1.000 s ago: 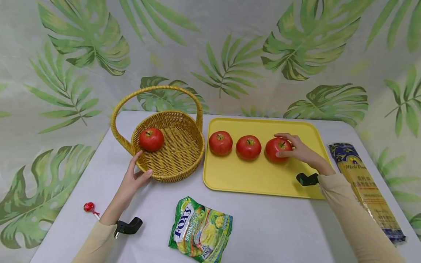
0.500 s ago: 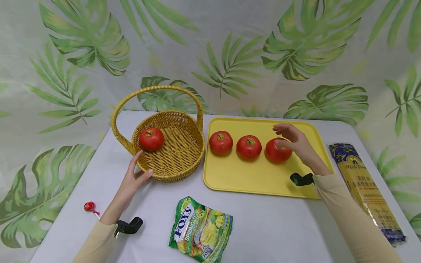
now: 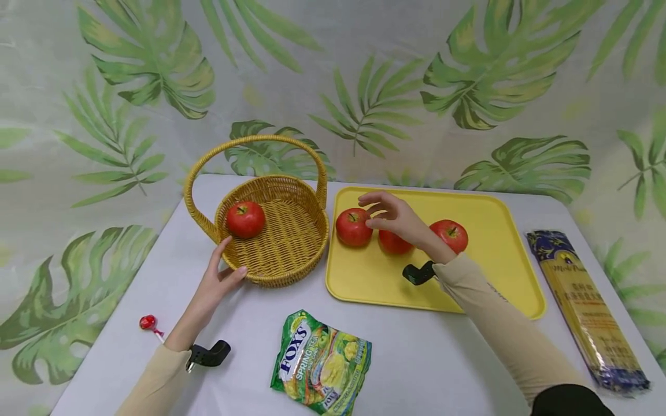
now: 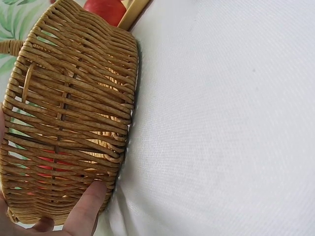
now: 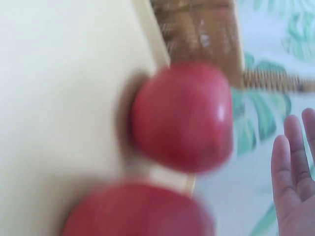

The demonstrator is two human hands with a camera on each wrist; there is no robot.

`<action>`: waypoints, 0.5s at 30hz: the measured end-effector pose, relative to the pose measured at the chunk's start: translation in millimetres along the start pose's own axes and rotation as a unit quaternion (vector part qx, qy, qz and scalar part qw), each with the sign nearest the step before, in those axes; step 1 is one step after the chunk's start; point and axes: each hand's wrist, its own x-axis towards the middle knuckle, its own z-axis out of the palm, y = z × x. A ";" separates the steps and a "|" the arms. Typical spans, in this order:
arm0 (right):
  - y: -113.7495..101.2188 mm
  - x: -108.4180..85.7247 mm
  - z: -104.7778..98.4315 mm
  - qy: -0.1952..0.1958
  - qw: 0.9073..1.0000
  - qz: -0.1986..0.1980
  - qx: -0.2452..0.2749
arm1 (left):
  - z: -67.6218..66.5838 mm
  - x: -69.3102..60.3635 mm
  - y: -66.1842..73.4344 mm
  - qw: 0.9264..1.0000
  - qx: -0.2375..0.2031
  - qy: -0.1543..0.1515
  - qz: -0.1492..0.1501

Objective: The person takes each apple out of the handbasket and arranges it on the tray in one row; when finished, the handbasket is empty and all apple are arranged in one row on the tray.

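1. The scene is backed by a pale backdrop point(image 3: 291, 75) printed with green leaves.
2. In front of it, a table point(image 3: 416, 370) is covered in white.
3. At its far side a yellow tray point(image 3: 489, 237) is laid, and three apples are carried on it.
4. Just beside the tray stands a woven basket point(image 3: 281, 281), by which one apple is held.
5. At the right edge a long pasta packet point(image 3: 588, 306) is placed; its script name and the smaller print cannot be read with certainty.
6. On the candy bag point(image 3: 321, 367), "FOX'S" and "SPRING" can be read; the finer lettering is blurred.
7. The right hand point(image 3: 400, 222) has been moved leftward from the right apple point(image 3: 450, 231) to near the left apple point(image 3: 352, 230). Its fingers are loosely bent and parted, with nothing held; the middle apple point(image 3: 394, 244) is partly hidden by it. No apple has been transferred by that move, so the filling of the basket is judged to be no further along.
8. The left hand point(image 3: 213, 286) is kept at the basket's near-left side, thumb and forefinger spread, a fingertip rested on the weave.
9. The basket apple point(image 3: 245, 219) is left undisturbed.
10. Smallest, a red lollipop point(image 3: 148, 322) is seen near the left sleeve; no label is legible.
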 end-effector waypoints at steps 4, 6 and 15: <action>-6.7 22.2 28.3 -0.032 0.999 -0.018 0.010 | 1.3 0.8 0.1 1.000 -0.006 -0.001 0.003; -9.1 32.6 41.7 -0.046 0.999 -0.027 0.011 | 1.3 1.1 -0.1 1.000 -0.006 0.001 0.003; -17.3 75.0 94.0 -0.090 0.995 -0.049 -0.009 | 0.5 0.6 -1.4 1.000 0.011 0.009 0.000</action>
